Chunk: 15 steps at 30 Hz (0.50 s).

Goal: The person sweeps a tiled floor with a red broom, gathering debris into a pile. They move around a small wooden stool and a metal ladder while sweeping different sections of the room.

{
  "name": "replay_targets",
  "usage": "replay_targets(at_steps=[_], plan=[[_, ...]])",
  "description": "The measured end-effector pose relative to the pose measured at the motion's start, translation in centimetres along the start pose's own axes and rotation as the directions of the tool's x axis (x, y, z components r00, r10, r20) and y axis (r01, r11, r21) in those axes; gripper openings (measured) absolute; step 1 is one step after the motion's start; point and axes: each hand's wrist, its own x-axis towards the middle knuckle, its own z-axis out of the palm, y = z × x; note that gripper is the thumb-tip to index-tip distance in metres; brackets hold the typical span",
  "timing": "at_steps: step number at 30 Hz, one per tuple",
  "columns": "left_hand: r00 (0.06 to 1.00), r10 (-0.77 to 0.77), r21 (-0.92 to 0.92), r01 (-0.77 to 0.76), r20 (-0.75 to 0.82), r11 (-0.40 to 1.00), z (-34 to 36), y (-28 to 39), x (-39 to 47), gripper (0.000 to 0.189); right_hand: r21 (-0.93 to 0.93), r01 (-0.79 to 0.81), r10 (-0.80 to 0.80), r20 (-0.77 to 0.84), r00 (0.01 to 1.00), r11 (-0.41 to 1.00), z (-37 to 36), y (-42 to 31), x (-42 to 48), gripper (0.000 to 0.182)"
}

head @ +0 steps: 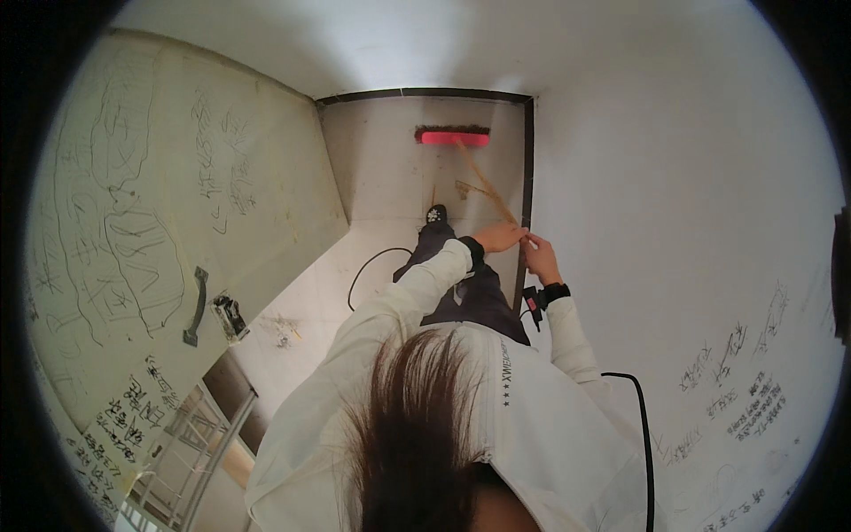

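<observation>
A broom with a pink head and dark bristles rests on the floor near the far wall. Its thin tan handle slants back towards me, and a loose brown strip sticks out beside it. My left hand is closed around the handle's near end. Right against it, the fingertips of my right hand pinch at the same spot, close to the right wall; the handle's tip is hidden by the fingers. Both wrists wear black bands.
A dark skirting strip edges the floor along the right wall. At left stands a pale door with a pull handle and handwriting. Debris lies on the floor. A metal frame shows at lower left.
</observation>
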Motion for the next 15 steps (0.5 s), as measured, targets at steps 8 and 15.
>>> replay_targets(at_steps=[8, 15], plan=[[0.999, -0.032, -0.425, 0.025, -0.009, 0.905, -1.8, 5.0, 1.5, 0.046, -0.045, 0.282, -0.281, -0.326, 0.903, 0.958, 0.9, 3.4, 8.5, 0.037], [0.984, -0.130, -0.236, 0.156, 0.126, 0.959, -3.0, 0.5, 1.3, 0.065, 0.431, -0.076, 0.165, -0.172, 0.971, 0.899, 2.5, 1.3, 11.5, 0.051]])
